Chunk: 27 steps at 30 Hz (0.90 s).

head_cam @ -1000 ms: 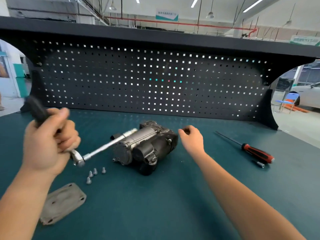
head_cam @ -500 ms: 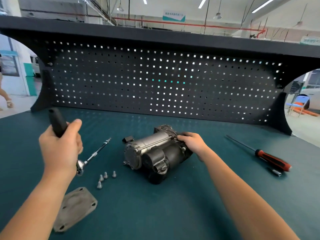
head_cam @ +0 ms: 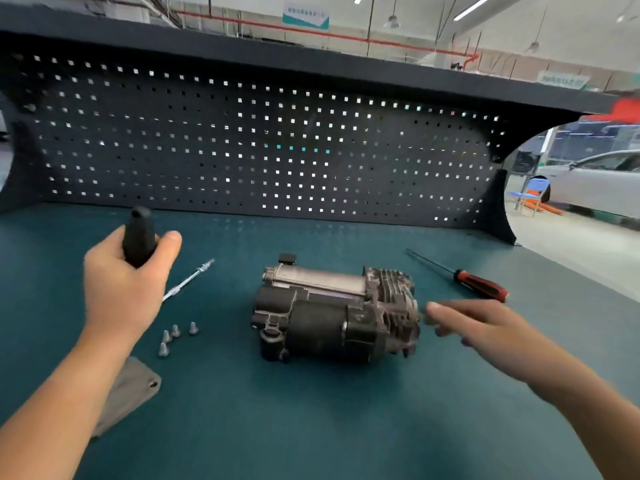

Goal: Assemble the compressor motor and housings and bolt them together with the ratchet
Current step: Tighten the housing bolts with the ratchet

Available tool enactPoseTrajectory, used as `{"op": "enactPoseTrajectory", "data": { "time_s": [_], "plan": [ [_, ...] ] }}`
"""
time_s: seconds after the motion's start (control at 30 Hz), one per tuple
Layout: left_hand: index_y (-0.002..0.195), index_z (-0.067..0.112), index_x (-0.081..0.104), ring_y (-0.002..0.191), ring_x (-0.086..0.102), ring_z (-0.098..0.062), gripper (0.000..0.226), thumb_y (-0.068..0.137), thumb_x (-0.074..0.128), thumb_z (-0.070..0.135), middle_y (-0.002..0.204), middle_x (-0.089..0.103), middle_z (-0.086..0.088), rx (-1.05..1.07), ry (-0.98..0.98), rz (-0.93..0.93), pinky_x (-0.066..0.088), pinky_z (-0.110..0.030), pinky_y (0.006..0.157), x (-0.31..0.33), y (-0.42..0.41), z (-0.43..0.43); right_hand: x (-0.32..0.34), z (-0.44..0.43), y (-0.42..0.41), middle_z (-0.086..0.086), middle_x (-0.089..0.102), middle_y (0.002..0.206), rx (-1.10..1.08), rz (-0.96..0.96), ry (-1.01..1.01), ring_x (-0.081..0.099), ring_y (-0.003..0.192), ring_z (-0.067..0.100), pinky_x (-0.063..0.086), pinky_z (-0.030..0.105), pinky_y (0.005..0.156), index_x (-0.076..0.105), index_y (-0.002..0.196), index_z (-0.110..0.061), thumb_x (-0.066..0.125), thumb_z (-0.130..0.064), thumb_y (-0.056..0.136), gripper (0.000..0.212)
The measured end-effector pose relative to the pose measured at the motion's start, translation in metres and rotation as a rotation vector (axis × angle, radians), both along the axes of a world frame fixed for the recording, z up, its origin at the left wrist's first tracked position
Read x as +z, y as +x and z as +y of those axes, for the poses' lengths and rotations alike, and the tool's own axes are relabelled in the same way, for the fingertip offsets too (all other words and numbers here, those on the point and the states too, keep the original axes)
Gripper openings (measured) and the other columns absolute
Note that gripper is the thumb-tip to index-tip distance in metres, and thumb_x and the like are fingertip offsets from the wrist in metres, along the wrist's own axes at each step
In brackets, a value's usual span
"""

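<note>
Four bolts lying loose; left hand gripping ratchet, right hand hovering open, empty, beside compressor; cover plate likely needing seating next.

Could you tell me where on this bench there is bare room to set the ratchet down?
Bare mat lies in front of the compressor toward the near edge, and between the compressor and pegboard. It is crowded left: bolts and cover plate. The screwdriver occupies the right rear.

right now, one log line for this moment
left hand: grips ratchet | right hand: open, beside compressor | bolts: loose on bench | cover plate: off
</note>
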<state>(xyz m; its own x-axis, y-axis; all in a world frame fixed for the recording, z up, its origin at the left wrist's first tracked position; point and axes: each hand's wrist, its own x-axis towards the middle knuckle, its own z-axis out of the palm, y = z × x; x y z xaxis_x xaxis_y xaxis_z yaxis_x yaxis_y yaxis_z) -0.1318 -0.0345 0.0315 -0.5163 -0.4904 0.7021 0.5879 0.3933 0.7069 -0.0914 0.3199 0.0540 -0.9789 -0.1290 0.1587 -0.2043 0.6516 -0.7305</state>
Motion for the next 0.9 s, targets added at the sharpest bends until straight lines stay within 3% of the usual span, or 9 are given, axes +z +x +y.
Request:
{"op": "enactPoseTrajectory", "data": {
  "time_s": [0.1, 0.23, 0.37, 0.47, 0.6, 0.7, 0.77, 0.83, 0.9],
  "plan": [
    [0.060, -0.005, 0.038, 0.047, 0.032, -0.010, 0.056, 0.069, 0.054, 0.048, 0.053, 0.035, -0.018, 0.059, -0.211, 0.015, 0.028, -0.021, 0.046, 0.002, 0.016, 0.023, 0.026, -0.002, -0.036, -0.019, 0.065, 0.106, -0.038, 0.291, -0.006, 0.058, 0.103, 0.000, 0.039, 0.017, 0.090, 0.066, 0.102, -0.034, 0.058, -0.053, 0.078, 0.031],
    [0.057, -0.003, 0.034, 0.044, 0.038, -0.009, 0.054, 0.069, 0.059, 0.044, 0.059, 0.036, -0.016, 0.006, -0.308, -0.019, 0.028, -0.015, 0.041, -0.002, 0.024, 0.034, 0.018, -0.035, -0.101, -0.008, 0.042, 0.142, 0.189, -0.001, 0.272, 0.036, 0.132, 0.011, 0.025, 0.024, 0.105, 0.050, 0.132, -0.029, 0.056, -0.051, 0.086, 0.051],
    [0.058, 0.000, 0.035, 0.044, 0.039, -0.002, 0.048, 0.072, 0.057, 0.039, 0.056, 0.034, -0.012, 0.060, -0.264, -0.028, 0.028, -0.017, 0.044, -0.004, 0.019, 0.028, -0.007, -0.041, -0.123, -0.008, 0.061, 0.104, 0.094, 0.051, 0.462, 0.054, 0.110, 0.019, 0.043, 0.036, 0.094, 0.064, 0.105, -0.032, 0.049, -0.061, 0.085, 0.038],
    [0.059, 0.002, 0.037, 0.048, 0.041, -0.009, 0.044, 0.075, 0.056, 0.039, 0.052, 0.033, -0.003, 0.116, -0.244, -0.041, 0.029, -0.015, 0.043, -0.007, 0.012, 0.017, -0.009, -0.039, -0.116, -0.009, 0.062, 0.111, 0.041, 0.073, 0.487, 0.053, 0.109, 0.019, 0.042, 0.040, 0.094, 0.063, 0.108, -0.036, 0.041, -0.064, 0.086, 0.041],
    [0.065, 0.006, 0.036, 0.050, 0.029, -0.014, 0.051, 0.074, 0.051, 0.054, 0.054, 0.032, -0.006, 0.110, -0.194, -0.074, 0.028, -0.032, 0.050, -0.014, -0.001, -0.001, -0.012, -0.035, -0.085, -0.005, 0.062, 0.115, -0.097, 0.046, 0.461, 0.051, 0.111, 0.021, 0.040, 0.043, 0.096, 0.062, 0.105, -0.037, 0.036, -0.064, 0.088, 0.041],
    [0.059, 0.009, 0.034, 0.049, 0.028, -0.027, 0.056, 0.075, 0.048, 0.060, 0.053, 0.032, -0.015, 0.088, -0.149, -0.140, 0.024, -0.037, 0.048, -0.019, -0.012, -0.012, -0.017, -0.031, -0.048, 0.001, 0.061, 0.099, -0.229, 0.088, 0.510, 0.052, 0.104, 0.025, 0.042, 0.042, 0.090, 0.061, 0.093, -0.029, 0.025, -0.068, 0.085, 0.053],
    [0.058, 0.015, 0.034, 0.047, 0.024, -0.022, 0.054, 0.072, 0.047, 0.065, 0.049, 0.030, -0.005, 0.030, -0.072, -0.196, 0.022, -0.034, 0.050, -0.021, -0.020, -0.017, -0.016, -0.027, -0.020, 0.002, 0.058, 0.090, -0.226, 0.091, 0.569, 0.053, 0.101, 0.027, 0.043, 0.042, 0.088, 0.060, 0.096, -0.026, 0.010, -0.077, 0.076, 0.074],
    [0.057, 0.021, 0.035, 0.042, 0.023, -0.012, 0.050, 0.071, 0.048, 0.067, 0.043, 0.031, 0.000, -0.038, -0.018, -0.228, 0.019, -0.033, 0.050, -0.021, -0.025, -0.022, -0.009, -0.012, 0.003, 0.002, 0.057, 0.116, -0.129, 0.005, 0.642, 0.046, 0.120, 0.027, 0.033, 0.048, 0.103, 0.054, 0.120, -0.034, 0.002, -0.086, 0.061, 0.094],
    [0.059, 0.023, 0.037, 0.042, 0.023, -0.009, 0.047, 0.070, 0.050, 0.066, 0.043, 0.033, 0.001, -0.088, 0.014, -0.216, 0.018, -0.036, 0.050, -0.019, -0.026, -0.023, -0.001, 0.004, 0.022, -0.014, 0.017, 0.154, 0.060, -0.030, 0.706, 0.010, 0.144, 0.016, 0.000, 0.051, 0.116, 0.026, 0.140, -0.050, 0.016, -0.092, 0.055, 0.095]
  ]
}}
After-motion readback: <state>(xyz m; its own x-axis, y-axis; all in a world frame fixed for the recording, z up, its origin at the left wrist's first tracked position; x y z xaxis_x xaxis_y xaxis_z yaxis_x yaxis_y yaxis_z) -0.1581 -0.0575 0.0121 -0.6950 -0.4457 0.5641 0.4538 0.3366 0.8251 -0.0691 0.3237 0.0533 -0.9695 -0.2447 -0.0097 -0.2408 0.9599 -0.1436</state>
